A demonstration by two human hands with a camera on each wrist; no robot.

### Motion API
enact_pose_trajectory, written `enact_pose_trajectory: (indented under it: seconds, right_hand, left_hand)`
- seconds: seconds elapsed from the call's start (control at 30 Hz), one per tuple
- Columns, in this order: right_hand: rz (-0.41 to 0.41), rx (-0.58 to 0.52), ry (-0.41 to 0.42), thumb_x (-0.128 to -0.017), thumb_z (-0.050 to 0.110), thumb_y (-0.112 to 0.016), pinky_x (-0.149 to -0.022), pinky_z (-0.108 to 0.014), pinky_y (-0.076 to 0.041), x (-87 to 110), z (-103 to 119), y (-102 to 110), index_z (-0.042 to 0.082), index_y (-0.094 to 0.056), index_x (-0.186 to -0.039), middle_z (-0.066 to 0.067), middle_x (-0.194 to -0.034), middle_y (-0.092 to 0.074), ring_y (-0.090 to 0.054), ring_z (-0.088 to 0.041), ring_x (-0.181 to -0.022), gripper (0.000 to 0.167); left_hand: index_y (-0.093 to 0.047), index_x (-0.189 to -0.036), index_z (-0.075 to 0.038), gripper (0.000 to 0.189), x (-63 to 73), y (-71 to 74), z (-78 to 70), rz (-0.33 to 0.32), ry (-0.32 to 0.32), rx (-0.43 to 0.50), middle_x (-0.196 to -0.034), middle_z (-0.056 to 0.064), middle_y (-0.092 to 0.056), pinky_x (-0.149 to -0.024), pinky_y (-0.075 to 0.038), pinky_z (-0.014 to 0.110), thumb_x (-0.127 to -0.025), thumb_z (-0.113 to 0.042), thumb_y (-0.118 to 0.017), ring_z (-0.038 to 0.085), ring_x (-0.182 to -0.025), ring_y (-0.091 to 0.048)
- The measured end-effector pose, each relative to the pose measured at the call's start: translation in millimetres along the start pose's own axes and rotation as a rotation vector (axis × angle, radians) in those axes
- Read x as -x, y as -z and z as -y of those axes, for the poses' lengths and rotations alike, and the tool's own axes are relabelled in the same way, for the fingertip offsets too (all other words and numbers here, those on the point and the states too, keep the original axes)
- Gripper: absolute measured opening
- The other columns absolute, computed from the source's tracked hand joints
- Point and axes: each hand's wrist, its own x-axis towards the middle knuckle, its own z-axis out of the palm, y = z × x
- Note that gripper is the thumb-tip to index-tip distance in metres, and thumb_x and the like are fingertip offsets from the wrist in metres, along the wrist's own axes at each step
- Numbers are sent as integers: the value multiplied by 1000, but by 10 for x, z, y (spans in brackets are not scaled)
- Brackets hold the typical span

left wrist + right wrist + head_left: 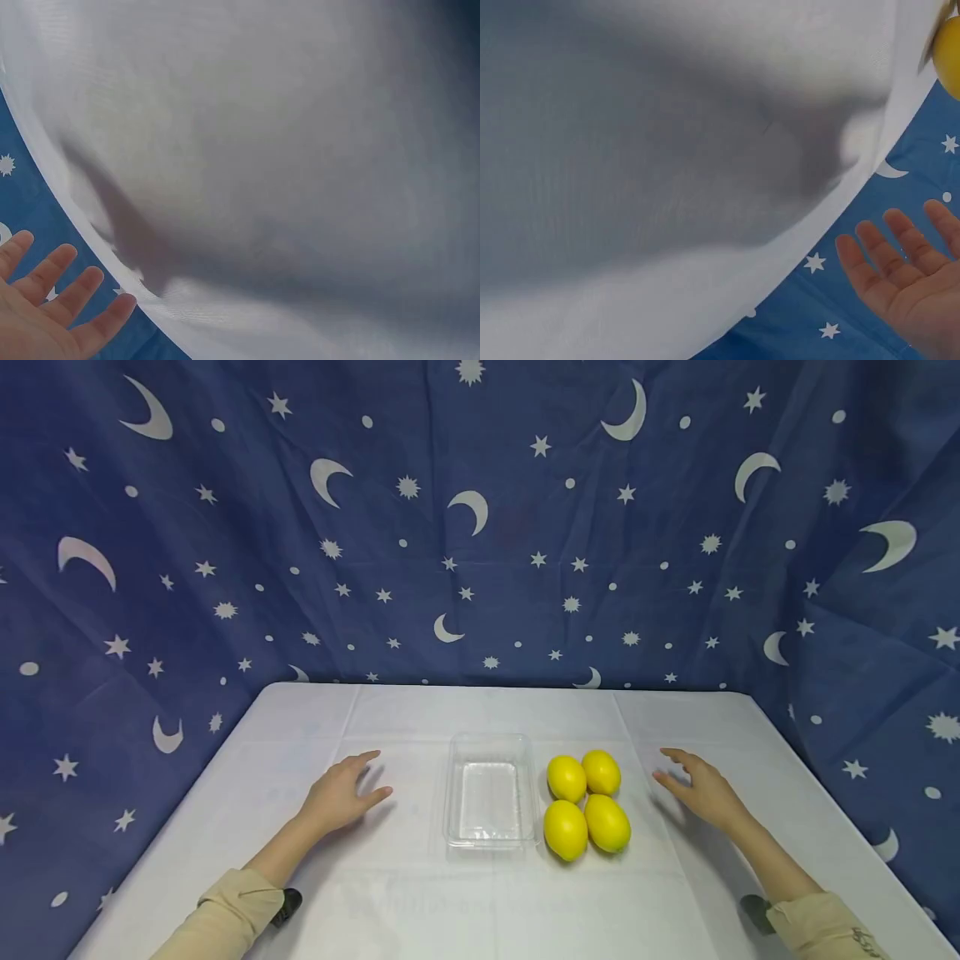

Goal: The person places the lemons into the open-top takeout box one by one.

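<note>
A clear plastic box (487, 843) stands on the white tabletop, its inside bare. Several yellow lemons (566, 831) lie in a close cluster just right of it, two behind and two in front. My left hand (341, 795) hovers left of the box, fingers spread and holding nothing; the left wrist view shows the same relaxed fingers (75, 294). To the right of the lemons, my right hand (705, 789) is held apart from them, fingers extended and palm bare. One lemon (949, 56) peeks in at the right wrist view's edge.
A white cloth (420, 910) covers the table, with fold creases running across it. Behind and at both sides hangs a dark blue curtain (517, 610) with moons and stars. Dark bands (287, 907) show near both sleeve cuffs.
</note>
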Motion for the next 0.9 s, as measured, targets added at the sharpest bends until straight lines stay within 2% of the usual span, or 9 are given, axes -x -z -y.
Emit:
enact_pose_trajectory:
  seconds: [0.23, 0.43, 0.63, 0.77, 0.9]
  right_hand:
    - [-42, -44, -19, -95, 31, -55, -88, -60, -47, 27, 95, 29, -6, -48, -129, -34, -121, -54, -54, -52, -107, 51]
    - [-73, -86, -25, -96, 34, -53, -88, -57, -49, 31, 193, 92, -4, -50, -129, -32, -121, -56, -54, -50, -109, 51]
    - [-73, -112, -47, -96, 35, -52, -86, -55, -51, 34, 246, 111, -4, -50, -129, -31, -123, -55, -54, -49, -110, 50]
    - [-80, -137, -47, -97, 34, -52, -86, -54, -52, 40, 280, 114, -4, -50, -129, -31, -123, -55, -54, -49, -110, 50]
    - [-78, -164, -33, -97, 33, -52, -87, -54, -51, 56, 307, 110, -4, -50, -129, -30, -123, -56, -55, -49, -109, 49]
  left_hand:
    - [-50, -134, -6, 60, 9, 30, -12, -6, 30, 13, -131, 24, -53, -88, -46, 61, -86, -39, -64, 45, -117, -51]
    - [-50, -134, -5, 58, 6, 51, -61, -21, 35, 79, -130, 23, -54, -91, -46, 58, -87, -36, -64, 43, -115, -54]
    - [-54, -130, -5, 53, 29, 43, -108, -17, 47, 119, -124, 21, -59, -91, -46, 57, -87, -34, -64, 40, -112, -56]
    - [-56, -127, -4, 48, 25, 20, -122, -38, 32, 138, -119, 20, -62, -90, -47, 56, -88, -31, -64, 40, -109, -58]
    - [-59, -123, -3, 41, -11, -17, -147, -51, 30, 211, -111, 20, -66, -88, -49, 54, -89, -24, -64, 40, -104, -61]
